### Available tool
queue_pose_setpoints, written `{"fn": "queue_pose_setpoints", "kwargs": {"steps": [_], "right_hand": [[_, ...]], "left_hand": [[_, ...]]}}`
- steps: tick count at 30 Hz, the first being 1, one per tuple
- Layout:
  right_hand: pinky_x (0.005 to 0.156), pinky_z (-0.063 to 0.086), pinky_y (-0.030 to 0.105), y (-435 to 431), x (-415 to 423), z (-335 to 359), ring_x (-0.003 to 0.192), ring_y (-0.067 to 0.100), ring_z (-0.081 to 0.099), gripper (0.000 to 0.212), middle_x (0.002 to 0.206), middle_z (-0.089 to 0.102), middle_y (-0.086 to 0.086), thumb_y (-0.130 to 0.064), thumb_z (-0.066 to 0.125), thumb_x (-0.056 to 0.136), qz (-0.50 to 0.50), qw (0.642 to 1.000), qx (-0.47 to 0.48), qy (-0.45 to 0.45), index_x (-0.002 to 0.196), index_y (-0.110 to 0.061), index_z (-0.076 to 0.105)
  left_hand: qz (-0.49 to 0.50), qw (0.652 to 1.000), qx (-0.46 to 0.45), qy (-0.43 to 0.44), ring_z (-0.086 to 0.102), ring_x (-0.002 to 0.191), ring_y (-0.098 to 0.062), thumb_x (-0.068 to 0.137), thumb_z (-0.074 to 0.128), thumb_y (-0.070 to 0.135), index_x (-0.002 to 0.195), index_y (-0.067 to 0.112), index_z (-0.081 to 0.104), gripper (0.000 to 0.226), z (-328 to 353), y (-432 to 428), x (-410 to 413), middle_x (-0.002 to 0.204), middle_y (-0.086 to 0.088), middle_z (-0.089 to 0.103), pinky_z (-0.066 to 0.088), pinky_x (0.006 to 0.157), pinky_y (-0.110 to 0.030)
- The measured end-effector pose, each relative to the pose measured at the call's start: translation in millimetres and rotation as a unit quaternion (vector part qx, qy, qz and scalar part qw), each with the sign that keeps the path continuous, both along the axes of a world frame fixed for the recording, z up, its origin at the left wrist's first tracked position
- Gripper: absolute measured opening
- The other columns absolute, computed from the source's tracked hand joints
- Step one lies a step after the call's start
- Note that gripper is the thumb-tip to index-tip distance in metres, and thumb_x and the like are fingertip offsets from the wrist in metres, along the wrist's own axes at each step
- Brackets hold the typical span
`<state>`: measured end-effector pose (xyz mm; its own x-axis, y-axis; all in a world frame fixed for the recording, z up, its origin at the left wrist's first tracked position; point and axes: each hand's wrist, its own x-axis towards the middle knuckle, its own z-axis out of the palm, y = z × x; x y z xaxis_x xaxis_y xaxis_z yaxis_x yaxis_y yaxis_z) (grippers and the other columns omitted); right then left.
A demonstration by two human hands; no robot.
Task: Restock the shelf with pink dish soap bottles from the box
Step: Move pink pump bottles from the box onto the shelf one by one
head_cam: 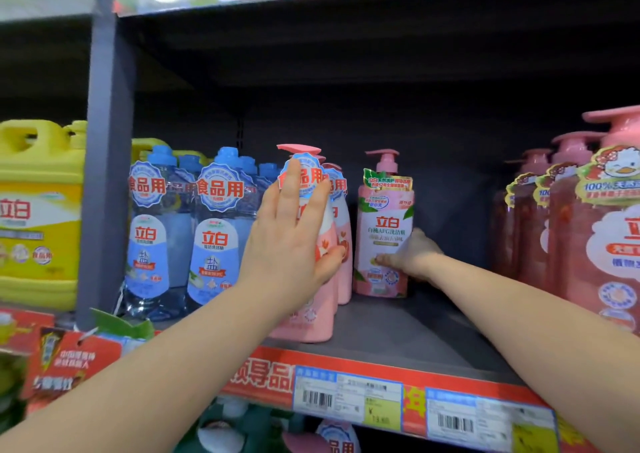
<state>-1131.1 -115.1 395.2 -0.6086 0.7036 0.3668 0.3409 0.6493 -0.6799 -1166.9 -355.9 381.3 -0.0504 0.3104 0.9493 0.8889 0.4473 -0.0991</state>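
A pink pump bottle of dish soap point(384, 224) stands far back on the grey shelf point(408, 335). My right hand point(412, 255) grips its lower right side, thumb across the label. To its left stands a row of pink squeeze bottles, and my left hand point(291, 234) lies flat with straight fingers against the front pink squeeze bottle point(311, 317). The box is out of view.
Blue salt dish soap bottles point(214, 231) crowd the shelf to the left, past a grey upright point(104, 175) with yellow jugs point(38, 217) beyond. Large pink pump bottles point(595, 231) stand at the right. Bare shelf lies between them. Price tags point(349, 397) line the red front edge.
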Motion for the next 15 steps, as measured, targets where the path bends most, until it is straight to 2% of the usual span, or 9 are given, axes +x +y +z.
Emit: {"fn": "queue_pose_setpoints", "kwargs": {"steps": [3,6,9,12,15], "right_hand": [[0.091,0.050,0.034,-14,10,10,0.109,0.024,0.060,0.081,0.123,0.060,0.004,-0.039,0.085,0.063,-0.030,0.998,0.044,-0.027,0.126,-0.013,0.043],[0.093,0.045,0.035,-34,36,20,0.118,0.030,0.054,0.084,0.131,0.048,0.011,-0.043,0.081,0.067,-0.052,0.989,0.130,-0.057,0.134,-0.013,0.039],[0.097,0.042,0.042,-57,66,21,0.121,0.037,0.049,0.072,0.137,0.040,0.015,-0.044,0.069,0.080,-0.071,0.953,0.271,-0.114,0.137,-0.014,0.038],[0.097,0.040,0.046,-81,96,14,0.125,0.035,0.046,0.065,0.140,0.042,0.011,-0.045,0.057,0.086,-0.104,0.888,0.420,-0.158,0.140,-0.016,0.036],[0.101,0.037,0.046,-105,124,6,0.130,0.030,0.042,0.067,0.143,0.041,0.008,-0.049,0.054,0.087,-0.110,0.862,0.457,-0.190,0.143,-0.019,0.032]], "left_hand": [[0.016,1.000,-0.021,-0.008,0.031,0.131,-0.055,0.076,0.073,0.028,0.139,0.001,0.041,0.076,1,0,0,0.148,-0.034,0.023,0.025,0.108,-0.059],[0.071,0.995,-0.052,-0.046,0.009,0.143,-0.042,0.085,0.058,0.045,0.150,0.015,0.016,0.083,3,1,0,0.157,-0.021,0.001,0.011,0.114,-0.055],[0.143,0.986,-0.071,-0.039,-0.006,0.144,-0.040,0.086,0.046,0.059,0.151,0.021,0.002,0.088,4,2,1,0.158,-0.016,-0.009,0.003,0.112,-0.061],[0.164,0.983,-0.082,-0.021,-0.008,0.143,-0.044,0.084,0.043,0.064,0.151,0.020,0.003,0.089,5,-2,9,0.158,-0.016,-0.008,0.006,0.109,-0.066],[0.146,0.984,-0.097,-0.010,-0.003,0.142,-0.046,0.082,0.043,0.065,0.150,0.020,0.017,0.085,5,-9,23,0.159,-0.016,-0.001,0.008,0.108,-0.067]]}}
